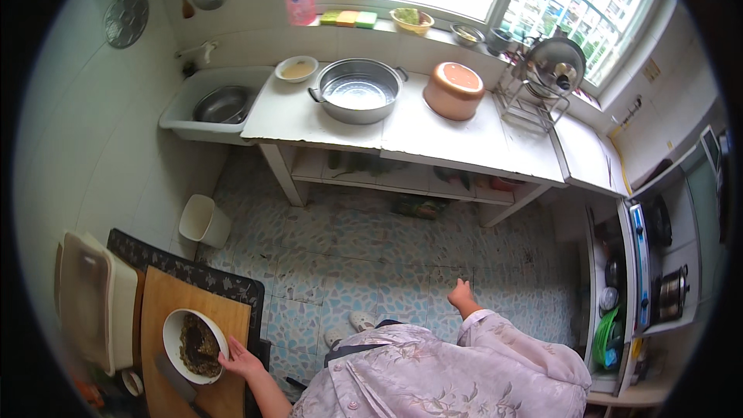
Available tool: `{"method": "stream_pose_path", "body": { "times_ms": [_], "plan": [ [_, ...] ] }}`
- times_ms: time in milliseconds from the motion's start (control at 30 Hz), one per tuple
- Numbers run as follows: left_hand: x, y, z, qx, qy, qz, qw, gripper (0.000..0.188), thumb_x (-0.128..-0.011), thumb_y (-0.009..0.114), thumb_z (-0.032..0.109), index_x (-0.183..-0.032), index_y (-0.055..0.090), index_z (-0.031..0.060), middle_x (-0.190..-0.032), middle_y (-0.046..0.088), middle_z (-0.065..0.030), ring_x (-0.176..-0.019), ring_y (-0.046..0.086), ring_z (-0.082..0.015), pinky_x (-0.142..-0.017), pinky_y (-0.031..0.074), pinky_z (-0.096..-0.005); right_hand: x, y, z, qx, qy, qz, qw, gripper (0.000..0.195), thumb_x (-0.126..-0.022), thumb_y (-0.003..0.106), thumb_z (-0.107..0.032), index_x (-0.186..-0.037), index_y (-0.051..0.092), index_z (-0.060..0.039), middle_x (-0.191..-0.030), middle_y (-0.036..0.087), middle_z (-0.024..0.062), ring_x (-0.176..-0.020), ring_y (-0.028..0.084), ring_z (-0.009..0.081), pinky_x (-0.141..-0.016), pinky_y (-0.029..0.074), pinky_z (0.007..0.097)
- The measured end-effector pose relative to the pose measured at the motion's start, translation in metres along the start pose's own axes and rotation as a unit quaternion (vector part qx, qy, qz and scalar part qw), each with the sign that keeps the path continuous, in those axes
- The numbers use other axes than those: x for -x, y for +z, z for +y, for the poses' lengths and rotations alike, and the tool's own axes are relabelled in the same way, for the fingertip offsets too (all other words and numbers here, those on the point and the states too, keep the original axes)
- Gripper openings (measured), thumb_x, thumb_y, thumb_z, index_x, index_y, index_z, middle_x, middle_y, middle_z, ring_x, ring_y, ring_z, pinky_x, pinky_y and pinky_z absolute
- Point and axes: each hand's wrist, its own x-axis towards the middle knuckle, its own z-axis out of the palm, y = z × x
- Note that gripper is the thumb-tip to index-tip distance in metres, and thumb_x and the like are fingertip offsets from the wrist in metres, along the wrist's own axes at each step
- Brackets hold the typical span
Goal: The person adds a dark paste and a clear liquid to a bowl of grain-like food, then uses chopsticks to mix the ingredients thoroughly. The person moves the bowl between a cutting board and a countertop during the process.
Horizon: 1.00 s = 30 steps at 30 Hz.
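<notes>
My left hand [240, 359] is at the right rim of a white bowl [169, 331], thumb at the edge and fingers apart; whether it grips the rim is unclear. The bowl holds a dark chopped mixture [199, 347] and stands on a wooden cutting board [159, 290]. A cleaver [175, 380] lies partly under or beside the bowl, on the board. Out over the tiled floor, away from the board and counter, my right hand [461, 294] hangs with nothing visible in it; its fingers look close together, but their exact pose is too small to tell.
A white counter [406, 139] bears a steel pot [360, 93], an upturned copper-coloured pot [454, 92] and a small bowl [296, 69]. The sink [174, 122] holds a metal basin [222, 105]. A white bin [204, 222] stands near the board's table. The gas stove [641, 267] is at the right.
</notes>
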Motion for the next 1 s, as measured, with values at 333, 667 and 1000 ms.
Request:
{"method": "stream_pose_path", "body": {
  "times_ms": [333, 667, 1000],
  "plan": [
    [-0.058, -0.055, -0.005, 0.002, 0.029, -0.083, 0.996, 0.048, -0.084, 0.048, 0.023, -0.117, 0.047, -0.0124, -0.116, 0.053, -0.0215, -0.11, 0.054, -0.0294, -0.1, 0.043, -0.0359, 0.014, 0.005, -0.035, -0.026, -0.019, -0.003, 0.999, 0.045, -0.074, 0.065, -0.03, -0.117, 0.062, -0.0155, -0.116, 0.061, 0.0125, -0.108, 0.057, 0.0311, -0.094, 0.043, 0.0417],
    [0.01, -0.015, 0.046, 0.003, -0.019, 0.009, 1.0, 0.021, -0.086, 0.052, 0.014, -0.101, 0.052, -0.0009, -0.105, 0.06, -0.0136, -0.102, 0.059, -0.0253, -0.093, 0.048, -0.0361, 0.034, 0.045, -0.067, 0.004, -0.226, -0.079, 0.971, 0.045, -0.076, 0.067, -0.02, -0.117, 0.059, -0.0023, -0.116, 0.061, 0.0161, -0.108, 0.059, 0.0272, -0.092, 0.044, 0.0341],
    [0.02, -0.007, 0.048, 0.063, -0.047, -0.037, 0.996, 0.051, -0.086, 0.064, 0.031, -0.122, 0.044, 0.0002, -0.12, 0.054, -0.0124, -0.11, 0.055, -0.0266, -0.094, 0.048, -0.0378, -0.001, 0.052, -0.081, 0.008, -0.271, -0.13, 0.954, 0.043, -0.08, 0.066, -0.018, -0.118, 0.058, -0.001, -0.118, 0.061, 0.0145, -0.11, 0.058, 0.0246, -0.092, 0.044, 0.0326]
  ]
}}
